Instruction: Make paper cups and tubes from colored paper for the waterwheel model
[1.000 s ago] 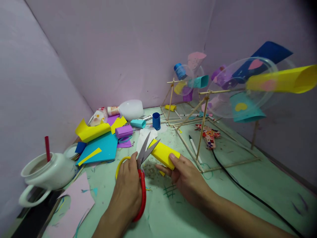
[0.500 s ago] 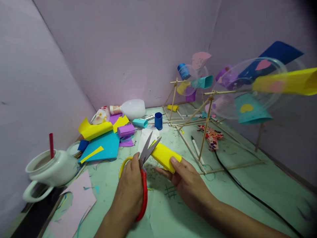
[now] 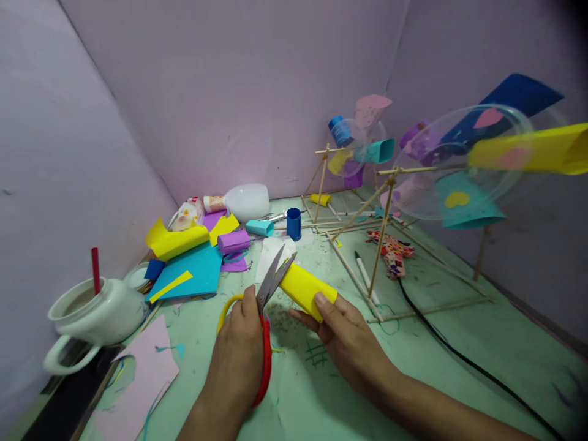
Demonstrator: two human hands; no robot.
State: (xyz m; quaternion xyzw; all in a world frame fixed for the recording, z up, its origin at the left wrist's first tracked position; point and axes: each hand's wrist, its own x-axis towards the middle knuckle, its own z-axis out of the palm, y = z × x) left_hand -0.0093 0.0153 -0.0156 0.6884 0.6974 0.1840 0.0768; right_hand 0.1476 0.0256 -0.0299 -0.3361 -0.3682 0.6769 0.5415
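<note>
My left hand (image 3: pixel 239 352) is closed around the red and yellow handles of a pair of scissors (image 3: pixel 271 282). The blades are parted and point up and away, with one blade at the far end of a yellow paper tube (image 3: pixel 307 289). Between the thumb and fingers of my right hand (image 3: pixel 349 340) the near end of that tube is pinched. The tube lies slantwise above the table. Behind the blades rests a white scrap of paper (image 3: pixel 271 254); a small dark blue paper cup (image 3: pixel 294 224) stands just beyond it.
Stick frames with plastic wheels (image 3: pixel 463 160) and coloured paper cups occupy the right. A cloth-patterned glue gun (image 3: pixel 391 251) trails a black cord, near a marker (image 3: pixel 366 277). At left are a white pot (image 3: pixel 114 309), blue sheets (image 3: pixel 195 275) and cut pink paper (image 3: pixel 142 373).
The scissors have shifted very slightly left, and their blades are a little closer together. My right hand and the yellow tube are almost unmoved.
</note>
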